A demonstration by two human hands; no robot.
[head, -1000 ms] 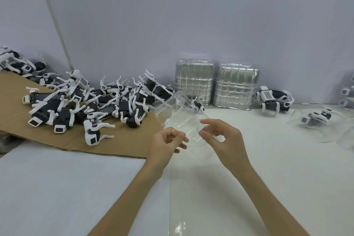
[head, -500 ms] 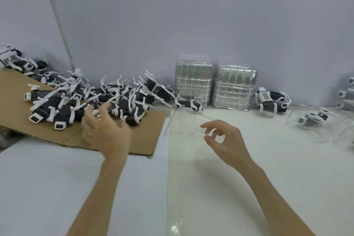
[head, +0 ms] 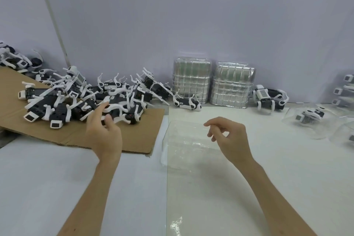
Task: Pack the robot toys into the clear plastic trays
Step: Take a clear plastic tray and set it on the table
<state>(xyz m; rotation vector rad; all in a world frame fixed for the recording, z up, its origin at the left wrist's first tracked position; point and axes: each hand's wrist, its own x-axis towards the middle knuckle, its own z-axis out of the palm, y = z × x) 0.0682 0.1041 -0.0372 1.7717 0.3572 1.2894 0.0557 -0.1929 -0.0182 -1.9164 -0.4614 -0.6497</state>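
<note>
A pile of black-and-white robot toys lies on a sheet of brown cardboard at the left. My left hand reaches into the near edge of the pile. Its index finger and thumb pinch the dark body of one robot toy. An empty clear plastic tray lies flat on the white table in the middle. My right hand hovers over the tray's right side with loosely curled fingers and holds nothing.
Two stacks of clear trays lean against the back wall. Single robot toys stand beside them. Toys in clear trays lie at the far right. More toys sit at the far left.
A second ago both hands held the clear tray in the air. It now lies on the table; my left hand has moved to the toy pile and closed on a toy.
</note>
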